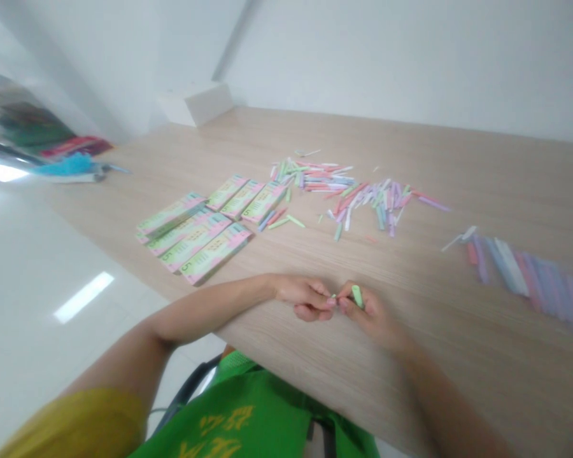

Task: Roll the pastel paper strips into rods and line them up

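Near the front edge of the table, my left hand (308, 298) and my right hand (365, 312) meet fingertip to fingertip. A short light green tube (358, 296), perhaps a pen part, sticks up between the fingers of my right hand. My right thumb and forefinger are pinched together at my left fingertips. My left hand is closed, and a tiny green bit (333, 296) shows at its fingertips. The fingers and blur hide what exactly is gripped there.
Pink-and-green boxes (217, 252) lie in rows at left. Beyond my hands are loose pastel sticks or tubes (327, 178) and another scattered heap (386, 198). More tubes (510, 266) lie in a row at right. A white box (205, 104) stands at the back left.
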Motion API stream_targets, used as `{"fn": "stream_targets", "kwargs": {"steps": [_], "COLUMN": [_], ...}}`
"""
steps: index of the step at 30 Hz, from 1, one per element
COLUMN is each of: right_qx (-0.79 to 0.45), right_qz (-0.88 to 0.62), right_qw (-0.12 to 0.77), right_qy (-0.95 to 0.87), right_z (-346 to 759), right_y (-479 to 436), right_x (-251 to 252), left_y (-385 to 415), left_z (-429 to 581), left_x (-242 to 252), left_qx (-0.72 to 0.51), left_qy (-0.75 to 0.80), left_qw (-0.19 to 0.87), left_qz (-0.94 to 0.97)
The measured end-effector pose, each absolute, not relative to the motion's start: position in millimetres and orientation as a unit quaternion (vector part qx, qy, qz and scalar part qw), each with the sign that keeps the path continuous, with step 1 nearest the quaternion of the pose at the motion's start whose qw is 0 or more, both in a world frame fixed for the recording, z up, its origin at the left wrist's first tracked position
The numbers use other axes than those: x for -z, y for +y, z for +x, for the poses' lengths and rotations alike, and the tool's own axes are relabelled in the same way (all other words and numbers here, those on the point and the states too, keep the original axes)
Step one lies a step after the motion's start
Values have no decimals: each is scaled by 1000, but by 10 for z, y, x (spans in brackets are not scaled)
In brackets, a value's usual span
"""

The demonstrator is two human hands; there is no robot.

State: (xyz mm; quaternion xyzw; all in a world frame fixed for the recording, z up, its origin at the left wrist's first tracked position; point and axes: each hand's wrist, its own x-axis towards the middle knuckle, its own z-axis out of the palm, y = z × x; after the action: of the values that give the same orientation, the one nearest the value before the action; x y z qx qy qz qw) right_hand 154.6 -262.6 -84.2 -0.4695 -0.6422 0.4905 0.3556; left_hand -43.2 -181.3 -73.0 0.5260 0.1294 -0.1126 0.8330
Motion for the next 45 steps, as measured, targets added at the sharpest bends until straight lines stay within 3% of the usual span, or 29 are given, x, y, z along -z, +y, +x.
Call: {"fn": "stream_targets", "kwargs": {"steps": [6,13,25,31,35,39,42,45], "right_qx": [-542,-484,-530,-497,-459,-324,-248,-251], "right_qz": [-455,-437,-410,-411,-431,-506,-546,-544], "right_qw": [378,358,313,332,394,461,463,464], "right_qy": [-597,-668,-673,-688,-670,-653,-652,-653], "right_z": [1564,1545,1650,1596,1503,1474,1491,1492], "right_y": [-2638,-2648,-2623,-2658,-2686,-2694,-2683,-2678], "right_x": [875,946,868,890,918,991,1011,969], "left_y": [-1858,-1871,-1858,-1844,-1833,-1891,-1970,-2024], "left_z": [-385,-339,-335,-349,-372,-338,-286,-262], "left_x": [661,618,731,719,804,874,892,902], "left_qx": [134,154,166,172,112,4,-78,-124], "left_qy": [127,128,109,113,126,138,168,189], "left_qw": [826,822,831,843,873,889,883,871], "left_qz": [533,533,519,497,459,437,430,437]}}
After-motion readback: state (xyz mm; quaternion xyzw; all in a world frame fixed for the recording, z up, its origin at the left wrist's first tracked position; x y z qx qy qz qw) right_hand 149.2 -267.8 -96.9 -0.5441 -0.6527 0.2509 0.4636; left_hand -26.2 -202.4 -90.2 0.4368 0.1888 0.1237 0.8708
